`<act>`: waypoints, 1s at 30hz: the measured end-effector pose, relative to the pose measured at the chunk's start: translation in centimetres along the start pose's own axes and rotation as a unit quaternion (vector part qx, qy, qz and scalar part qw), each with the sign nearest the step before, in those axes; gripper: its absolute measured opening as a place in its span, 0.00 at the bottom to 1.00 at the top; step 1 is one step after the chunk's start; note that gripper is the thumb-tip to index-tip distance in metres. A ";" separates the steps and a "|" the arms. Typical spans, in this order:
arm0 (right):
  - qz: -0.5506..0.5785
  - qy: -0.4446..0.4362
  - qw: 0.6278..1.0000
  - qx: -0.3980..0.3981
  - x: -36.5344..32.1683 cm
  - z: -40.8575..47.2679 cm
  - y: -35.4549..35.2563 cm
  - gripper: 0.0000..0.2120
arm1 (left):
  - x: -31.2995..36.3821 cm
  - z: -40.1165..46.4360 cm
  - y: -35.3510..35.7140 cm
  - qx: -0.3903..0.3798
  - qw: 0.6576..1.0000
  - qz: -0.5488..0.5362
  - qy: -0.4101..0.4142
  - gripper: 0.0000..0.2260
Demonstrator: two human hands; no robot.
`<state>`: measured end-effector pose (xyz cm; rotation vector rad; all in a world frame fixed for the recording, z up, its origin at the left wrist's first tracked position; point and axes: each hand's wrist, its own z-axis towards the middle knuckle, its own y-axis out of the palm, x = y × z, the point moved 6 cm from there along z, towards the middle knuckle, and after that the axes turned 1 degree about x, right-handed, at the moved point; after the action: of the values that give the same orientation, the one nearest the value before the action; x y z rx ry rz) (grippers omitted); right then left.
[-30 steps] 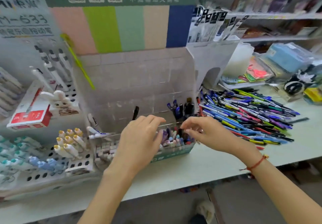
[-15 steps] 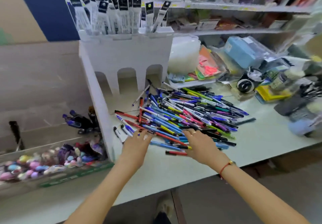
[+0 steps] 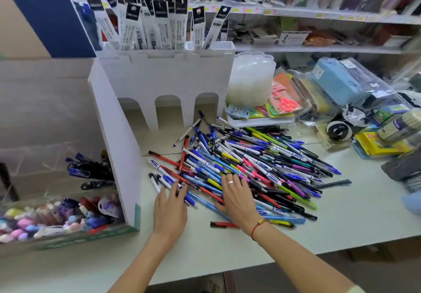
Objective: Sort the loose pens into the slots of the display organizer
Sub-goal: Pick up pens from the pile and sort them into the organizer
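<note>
Both hands flat on the pen pile. Left hand (image 3: 169, 210), lower centre of frame: fingers straight, slightly apart, tips touching pens at the pile's near-left edge. Right hand (image 3: 237, 198) beside it: fingers spread, lying across the pens, gripping nothing. Loose pens (image 3: 257, 167) heaped mid-frame on the pale table (image 3: 341, 219). White display organizer (image 3: 164, 80) stands upper left, just behind the heap.

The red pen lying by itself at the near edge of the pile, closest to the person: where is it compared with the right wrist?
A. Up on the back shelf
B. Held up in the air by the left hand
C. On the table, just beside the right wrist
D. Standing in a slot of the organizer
C: the red pen lies flat on the table, just left of the right hand at the wrist, ungripped.
</note>
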<state>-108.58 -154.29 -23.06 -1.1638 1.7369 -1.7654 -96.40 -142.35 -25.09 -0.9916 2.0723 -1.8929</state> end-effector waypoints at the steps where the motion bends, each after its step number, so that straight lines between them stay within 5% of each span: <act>1: -0.005 -0.004 1.000 -0.015 -0.2 0.3 -0.3 0.38 | 0.0 0.0 -0.2 0.001 1.000 -0.019 0.001 0.25; 13: 0.090 -0.040 0.995 -0.008 -0.4 2.0 -1.1 0.25 | -1.5 1.2 -0.7 -0.061 0.994 -0.095 -0.005 0.22; 17: 0.046 -0.085 0.995 -0.032 -0.2 1.6 -1.5 0.10 | -1.3 1.9 -1.4 -0.058 0.994 -0.091 -0.006 0.22; 22: 0.079 -0.048 0.993 -0.075 0.7 1.4 -0.5 0.24 | -1.0 2.4 -2.2 -0.057 0.996 -0.063 -0.019 0.20; 28: 0.277 -0.003 0.959 -0.066 2.5 1.5 -1.1 0.06 | -1.3 2.9 -2.9 -0.042 0.975 -0.183 -0.116 0.13; 30: 0.464 0.037 0.879 -0.103 3.2 1.4 -1.5 0.05 | -0.6 3.0 -3.0 -0.066 0.953 -0.269 -0.125 0.12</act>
<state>-108.93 -157.45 -20.91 -0.1890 2.0518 -1.0448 -93.22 -144.38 -23.01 -1.8786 1.9301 -1.7219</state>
